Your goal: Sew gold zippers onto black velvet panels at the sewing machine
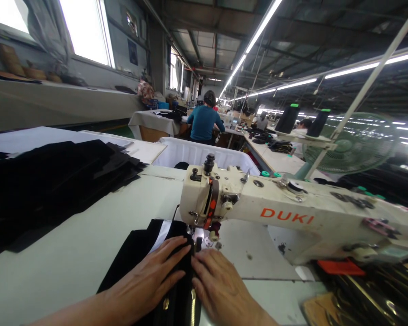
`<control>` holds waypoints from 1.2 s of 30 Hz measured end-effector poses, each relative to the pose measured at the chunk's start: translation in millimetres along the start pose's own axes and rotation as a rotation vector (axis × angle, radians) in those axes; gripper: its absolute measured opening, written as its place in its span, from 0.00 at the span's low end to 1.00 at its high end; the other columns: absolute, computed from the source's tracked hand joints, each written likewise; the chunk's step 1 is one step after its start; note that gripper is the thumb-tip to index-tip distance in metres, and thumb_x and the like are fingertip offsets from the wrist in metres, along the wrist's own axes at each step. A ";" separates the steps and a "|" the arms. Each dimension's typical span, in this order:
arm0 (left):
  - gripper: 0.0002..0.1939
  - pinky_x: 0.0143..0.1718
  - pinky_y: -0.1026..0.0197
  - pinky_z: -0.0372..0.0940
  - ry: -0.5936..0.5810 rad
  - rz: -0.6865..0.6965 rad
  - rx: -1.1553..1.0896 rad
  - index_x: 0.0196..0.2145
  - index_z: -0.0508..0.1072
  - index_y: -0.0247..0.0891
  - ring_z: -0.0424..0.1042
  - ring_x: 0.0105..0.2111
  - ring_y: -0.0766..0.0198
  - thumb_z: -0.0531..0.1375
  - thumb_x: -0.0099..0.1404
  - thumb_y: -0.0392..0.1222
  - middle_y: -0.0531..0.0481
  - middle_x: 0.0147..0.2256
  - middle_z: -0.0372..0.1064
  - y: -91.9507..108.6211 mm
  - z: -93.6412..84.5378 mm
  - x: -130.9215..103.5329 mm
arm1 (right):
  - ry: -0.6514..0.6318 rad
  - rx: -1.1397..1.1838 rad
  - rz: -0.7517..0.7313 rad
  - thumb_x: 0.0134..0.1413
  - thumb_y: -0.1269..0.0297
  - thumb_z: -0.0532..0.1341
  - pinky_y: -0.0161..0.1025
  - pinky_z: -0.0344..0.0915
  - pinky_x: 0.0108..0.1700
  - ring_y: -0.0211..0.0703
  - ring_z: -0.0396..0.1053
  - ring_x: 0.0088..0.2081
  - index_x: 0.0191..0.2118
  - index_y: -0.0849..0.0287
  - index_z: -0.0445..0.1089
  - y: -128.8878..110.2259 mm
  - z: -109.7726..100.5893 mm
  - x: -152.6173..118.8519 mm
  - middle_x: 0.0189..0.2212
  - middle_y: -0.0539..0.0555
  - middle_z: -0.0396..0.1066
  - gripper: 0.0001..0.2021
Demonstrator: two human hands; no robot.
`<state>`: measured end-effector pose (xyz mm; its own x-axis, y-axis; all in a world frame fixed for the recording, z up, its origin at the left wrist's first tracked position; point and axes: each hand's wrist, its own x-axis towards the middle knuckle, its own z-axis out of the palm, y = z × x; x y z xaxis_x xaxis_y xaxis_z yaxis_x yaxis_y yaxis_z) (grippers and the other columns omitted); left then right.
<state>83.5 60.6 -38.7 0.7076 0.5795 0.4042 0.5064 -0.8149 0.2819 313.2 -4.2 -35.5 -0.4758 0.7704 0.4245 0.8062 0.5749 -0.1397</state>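
Note:
Black fabric (132, 253) with a white strip (162, 233) across it lies under the needle end of a cream sewing machine (245, 203) marked DUKI. My left hand (153, 276) rests on this fabric with its fingers stretched out toward the needle. Just right of it, my right hand (221, 283) has bent fingers closed at the fabric's edge, close to the presser foot; its thumb is hidden. A gold-toothed zipper (193, 305) runs down between the hands, and a gold zipper pull (166, 303) shows below my left hand. A small light shines by the needle.
Stacked black fabric pieces (54, 185) cover the table's left side. Behind the machine stands a white bin (204, 151). Black pieces with gold zippers (377, 294) lie at lower right. Thread cones (287, 118) and a green fan (353, 142) stand at right. A person in teal (204, 123) sits ahead.

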 end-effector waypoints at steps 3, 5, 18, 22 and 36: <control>0.24 0.58 0.55 0.65 0.030 0.000 -0.061 0.66 0.58 0.53 0.67 0.58 0.56 0.52 0.75 0.46 0.52 0.61 0.65 7.5 -11.7 6.5 | 0.039 -0.018 0.001 0.68 0.62 0.54 0.42 0.67 0.58 0.48 0.67 0.55 0.58 0.60 0.65 0.2 3.2 -1.5 0.53 0.55 0.71 0.17; 0.25 0.58 0.56 0.66 0.029 0.001 -0.110 0.67 0.54 0.56 0.67 0.58 0.58 0.48 0.76 0.43 0.55 0.61 0.65 13.4 -21.4 9.1 | 0.055 -0.024 0.000 0.68 0.62 0.54 0.43 0.68 0.57 0.48 0.68 0.54 0.58 0.59 0.66 0.2 5.3 -2.5 0.52 0.55 0.72 0.17; 0.25 0.55 0.53 0.68 -0.039 -0.044 -0.035 0.62 0.65 0.46 0.68 0.57 0.53 0.52 0.68 0.39 0.48 0.58 0.68 18.7 -28.8 18.7 | 0.036 0.037 0.101 0.65 0.68 0.55 0.52 0.70 0.56 0.53 0.68 0.55 0.59 0.56 0.66 11.4 -1.1 10.6 0.54 0.58 0.70 0.18; 0.26 0.55 0.51 0.69 -0.044 -0.048 -0.041 0.63 0.63 0.48 0.66 0.59 0.49 0.55 0.68 0.44 0.48 0.60 0.65 10.2 -14.4 13.4 | -0.009 -0.029 0.140 0.64 0.67 0.57 0.54 0.69 0.57 0.55 0.68 0.55 0.61 0.55 0.64 13.8 7.3 10.9 0.56 0.56 0.69 0.21; 0.25 0.55 0.47 0.67 -0.145 -0.056 0.044 0.64 0.63 0.39 0.64 0.60 0.46 0.52 0.72 0.45 0.40 0.63 0.60 10.6 -18.5 13.0 | 0.071 -0.125 0.083 0.62 0.66 0.60 0.51 0.75 0.50 0.57 0.73 0.50 0.58 0.62 0.68 13.6 23.9 15.2 0.53 0.58 0.72 0.19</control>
<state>88.9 59.4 -14.4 0.7400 0.6212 0.2579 0.5658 -0.7822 0.2607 308.5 22.0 -52.3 -0.3833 0.7897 0.4791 0.8813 0.4680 -0.0664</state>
